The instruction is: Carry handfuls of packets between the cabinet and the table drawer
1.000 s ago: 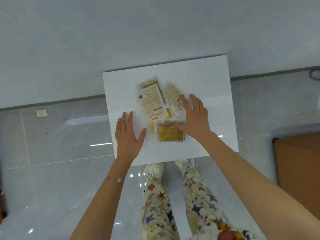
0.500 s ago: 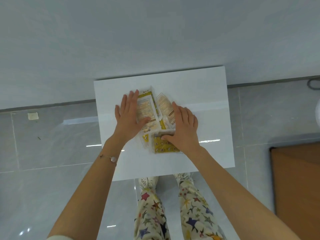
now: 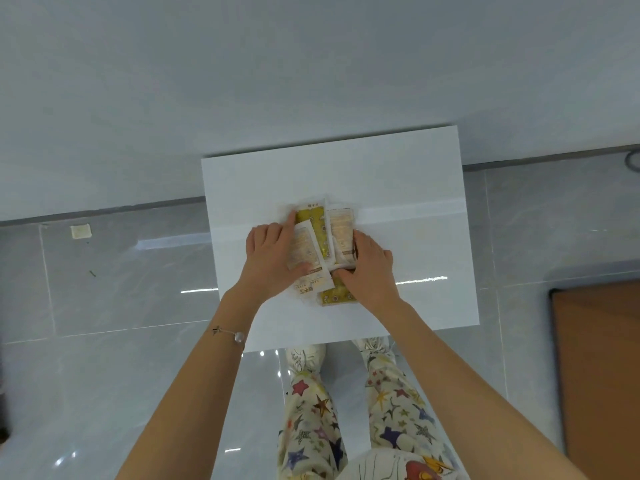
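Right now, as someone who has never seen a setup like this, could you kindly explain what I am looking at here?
There is no machine here: a person wears a camera on the head, so the one picture looks down over their own arms. A white table stands on a grey tiled floor. On it lies a bunch of flat yellow and white packets. The left hand and the right hand press in on the bunch from either side, fingers curled round the packets. Below the table you see star-patterned trousers.
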{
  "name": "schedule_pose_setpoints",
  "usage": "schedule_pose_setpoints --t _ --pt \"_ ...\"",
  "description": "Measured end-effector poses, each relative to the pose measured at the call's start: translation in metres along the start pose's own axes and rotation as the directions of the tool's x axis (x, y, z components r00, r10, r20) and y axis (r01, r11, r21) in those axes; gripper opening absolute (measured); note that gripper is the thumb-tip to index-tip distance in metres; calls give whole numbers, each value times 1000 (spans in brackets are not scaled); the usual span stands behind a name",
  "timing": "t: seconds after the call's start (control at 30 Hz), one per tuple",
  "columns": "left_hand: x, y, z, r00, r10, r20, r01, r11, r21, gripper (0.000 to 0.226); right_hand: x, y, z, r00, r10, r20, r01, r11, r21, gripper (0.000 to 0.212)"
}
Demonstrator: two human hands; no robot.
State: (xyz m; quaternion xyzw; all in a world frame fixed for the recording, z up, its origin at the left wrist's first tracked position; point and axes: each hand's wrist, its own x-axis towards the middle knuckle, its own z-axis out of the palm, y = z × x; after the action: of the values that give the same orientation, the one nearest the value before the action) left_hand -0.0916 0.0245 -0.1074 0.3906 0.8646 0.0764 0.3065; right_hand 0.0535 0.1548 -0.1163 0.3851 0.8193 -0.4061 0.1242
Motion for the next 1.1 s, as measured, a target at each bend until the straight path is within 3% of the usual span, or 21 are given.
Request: schedule_pose_setpoints --t 0.07,0.13,0.27,0.47,0.6,0.8,0.93,1.1 --pt "1 1 -3 998 -27 52 26 1000 12 104 -3 -1 1 999 -24 27 24 1000 1 41" --pt "3 1 -6 996 -52 75 52 999 9 109 -7 -4 1 999 -33 37 31 997 66 36" --pt "0 -2 -7 999 -38 -8 37 999 -17 108 -12 -4 -1 994 -71 85 62 993 103 32" --pt "-25 -5 8 997 -48 -62 33 975 -221 93 -20 2 -5 989 9 148 -26 993 112 17" --pt "-43 -3 9 969 -226 -102 164 893 -418 57 -25 -2 -10 990 33 134 -51 990 135 34" --pt "-76 -7 10 886 -458 74 369 600 -710 49 -34 -3 -22 991 89 104 -112 962 248 44" --pt "-96 -11 6 842 -525 123 314 294 -903 33 -40 -5 -32 984 144 103 -171 920 352 44" --pt "-109 -10 -2 768 -605 212 304 53 -951 47 -48 -18 -43 982 158 104 -187 897 400 39"
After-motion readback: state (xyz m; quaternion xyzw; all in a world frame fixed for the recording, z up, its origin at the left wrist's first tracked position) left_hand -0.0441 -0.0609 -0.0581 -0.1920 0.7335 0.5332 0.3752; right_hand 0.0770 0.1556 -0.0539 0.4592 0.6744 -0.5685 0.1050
